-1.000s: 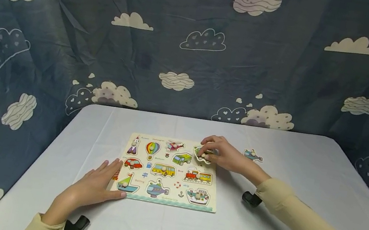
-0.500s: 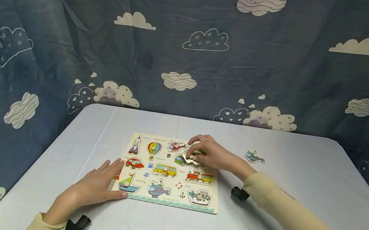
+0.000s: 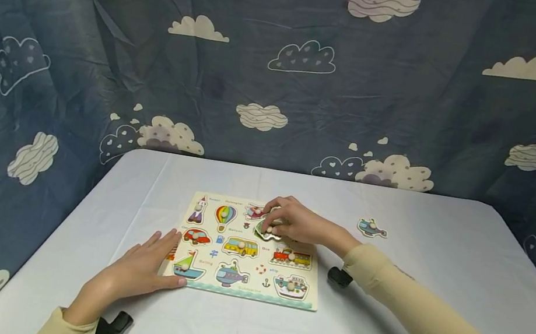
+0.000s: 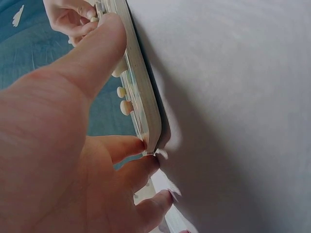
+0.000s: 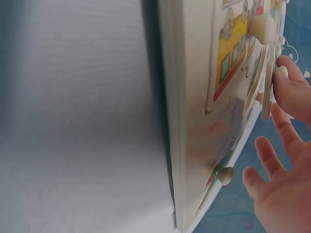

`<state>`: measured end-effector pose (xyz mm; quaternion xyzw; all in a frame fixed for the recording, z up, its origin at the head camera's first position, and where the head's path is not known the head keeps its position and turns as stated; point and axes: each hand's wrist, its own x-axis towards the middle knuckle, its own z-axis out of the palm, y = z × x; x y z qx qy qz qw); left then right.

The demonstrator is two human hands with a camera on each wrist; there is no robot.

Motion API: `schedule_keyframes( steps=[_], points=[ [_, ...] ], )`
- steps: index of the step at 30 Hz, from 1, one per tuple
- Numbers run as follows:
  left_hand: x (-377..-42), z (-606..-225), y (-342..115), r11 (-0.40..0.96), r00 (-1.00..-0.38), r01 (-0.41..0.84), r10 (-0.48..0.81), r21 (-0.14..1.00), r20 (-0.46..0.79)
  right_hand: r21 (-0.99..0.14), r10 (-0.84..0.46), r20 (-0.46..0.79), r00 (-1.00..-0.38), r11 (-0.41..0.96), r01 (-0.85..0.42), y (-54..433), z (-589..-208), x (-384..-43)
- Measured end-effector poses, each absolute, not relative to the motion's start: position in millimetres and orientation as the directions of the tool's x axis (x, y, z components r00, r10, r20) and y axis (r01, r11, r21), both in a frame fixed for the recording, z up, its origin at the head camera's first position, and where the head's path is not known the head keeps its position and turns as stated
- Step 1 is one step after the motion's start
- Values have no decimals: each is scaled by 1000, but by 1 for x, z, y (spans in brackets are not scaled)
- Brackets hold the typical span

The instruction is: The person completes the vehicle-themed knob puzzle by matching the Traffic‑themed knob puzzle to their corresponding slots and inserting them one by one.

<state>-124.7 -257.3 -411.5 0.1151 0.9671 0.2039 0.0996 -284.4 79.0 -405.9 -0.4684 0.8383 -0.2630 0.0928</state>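
A wooden peg puzzle board lies flat on the table, with vehicle pictures and knobbed pieces. My right hand is over its upper right part, pinching a knobbed puzzle piece by thumb and forefinger. In the right wrist view this piece appears edge-on, close over the board; its picture is mostly hidden. My left hand rests at the board's left edge with fingers extended and thumb along the front edge. Another puzzle piece, a blue aircraft, lies right of the board.
White cloth covers the table. A dark curtain with clouds hangs behind and around it. Train, bus and ship pictures fill the board near my right hand. A black wrist camera sits below each sleeve.
My right hand has moved left across the board with the puzzle piece, from the upper right corner to over the green truck picture. The left hand has stayed in place.
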Motion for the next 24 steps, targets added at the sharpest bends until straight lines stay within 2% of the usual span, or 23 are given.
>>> schedule_keyframes(
  steps=[9,24],
  points=[
    [-127,-412,-257,894,-954,179,260,411,-150,-541,-824,50,-564,452,-709,76,-409,-287],
    [-127,-414,-258,895,-955,183,260,407,-144,-535,-829,36,-558,456,-712,73,-410,-289]
  ],
)
